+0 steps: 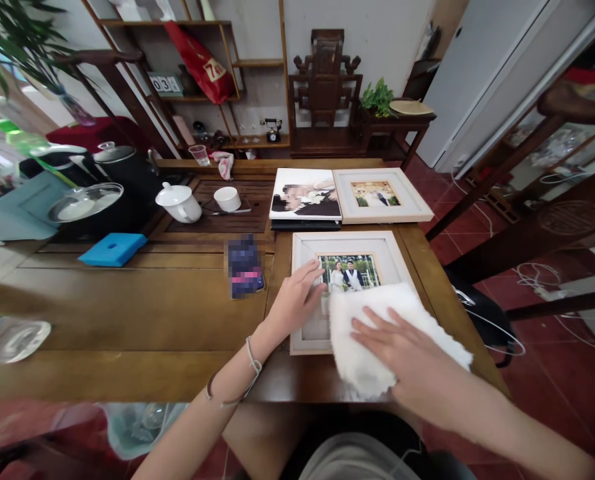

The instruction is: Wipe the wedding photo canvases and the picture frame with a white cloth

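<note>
A pale picture frame [344,238] lies flat on the table in front of me, with a photo [350,272] of two people in its middle. My left hand [300,297] rests at the frame's left side, fingers stretched out over its face. A fluffy white cloth [417,313] covers the frame's lower right part and spreads past its edge onto the table. On top of the cloth lies my right hand [402,347], flat with fingers spread; its thumb is hard to make out. The frame's lower right corner is hidden under the cloth.
Behind lie another framed photo [347,175] and a white-faced picture panel [302,177] on a dark item. A phone [246,267] is left of the frame. Farther left are a blue block [112,249], a lidded white cup [178,202], a small bowl [227,199] and a dark kettle [122,173].
</note>
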Demonstrator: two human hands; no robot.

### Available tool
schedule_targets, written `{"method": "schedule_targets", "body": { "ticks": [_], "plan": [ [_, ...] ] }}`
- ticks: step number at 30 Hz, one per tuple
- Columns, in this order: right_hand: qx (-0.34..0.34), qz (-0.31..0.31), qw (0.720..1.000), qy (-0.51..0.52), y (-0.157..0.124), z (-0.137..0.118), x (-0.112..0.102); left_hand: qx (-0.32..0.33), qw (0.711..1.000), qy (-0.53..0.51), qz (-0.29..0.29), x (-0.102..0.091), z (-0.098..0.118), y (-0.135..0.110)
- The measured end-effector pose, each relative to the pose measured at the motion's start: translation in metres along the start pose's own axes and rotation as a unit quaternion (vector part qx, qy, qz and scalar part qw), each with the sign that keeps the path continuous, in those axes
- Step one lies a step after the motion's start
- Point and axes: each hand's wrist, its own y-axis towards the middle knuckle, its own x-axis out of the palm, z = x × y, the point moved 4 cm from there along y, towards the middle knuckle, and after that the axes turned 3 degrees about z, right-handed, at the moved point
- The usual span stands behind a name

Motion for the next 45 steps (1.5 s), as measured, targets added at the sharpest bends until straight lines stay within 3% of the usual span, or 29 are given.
{"method": "schedule_targets", "body": {
  "ticks": [3,7,9,11,14,17,19,25,29,31,35,40,42,45],
  "plan": [
    [0.090,0.063,0.993,-0.037,0.003,0.049,-0.009,0.006,1.000,-0.007,0.003,0.000,0.001,0.000],
    [0.220,0.184,0.957,-0.056,0.028,0.102,-0.026,0.010,0.999,-0.034,0.015,-0.001,-0.001,0.000],
    [0.182,0.242,0.953,-0.022,0.049,0.110,-0.037,0.016,0.999,-0.047,0.020,-0.001,-0.001,0.000],
    [0.088,0.260,0.962,0.015,0.075,0.104,-0.042,0.027,0.998,-0.058,0.027,-0.002,-0.001,0.000],
    [-0.037,0.206,0.977,0.046,0.116,0.083,-0.036,0.033,0.998,-0.053,0.024,-0.003,0.000,0.000],
    [-0.084,0.126,0.987,0.056,0.144,0.067,-0.022,0.000,1.000,-0.024,0.008,-0.003,-0.001,0.000],
    [-0.085,0.099,0.990,0.046,0.148,0.063,-0.017,-0.014,1.000,-0.020,0.001,-0.003,-0.002,0.000],
    [-0.060,0.062,0.996,-0.036,0.106,0.092,-0.024,0.006,0.998,-0.062,0.006,-0.002,-0.002,0.001],
    [-0.016,0.081,0.995,-0.060,0.071,0.126,-0.029,0.007,0.998,-0.064,0.007,-0.001,-0.003,0.001],
    [0.013,0.093,0.994,-0.062,0.055,0.131,-0.027,0.011,0.998,-0.060,0.013,-0.001,-0.003,0.000],
    [0.042,0.084,0.994,-0.047,0.019,0.097,-0.015,0.008,0.999,-0.035,0.019,0.000,-0.004,0.000],
    [-0.030,0.023,0.996,0.075,-0.017,0.032,0.000,0.004,1.000,0.000,0.002,0.002,-0.005,-0.001],
    [-0.037,0.038,0.995,0.088,-0.015,0.030,0.005,0.011,1.000,0.004,-0.001,0.002,-0.005,-0.001],
    [-0.033,0.102,0.993,0.059,0.004,0.053,0.010,0.018,1.000,0.006,0.000,0.002,-0.005,-0.001]
  ]
}}
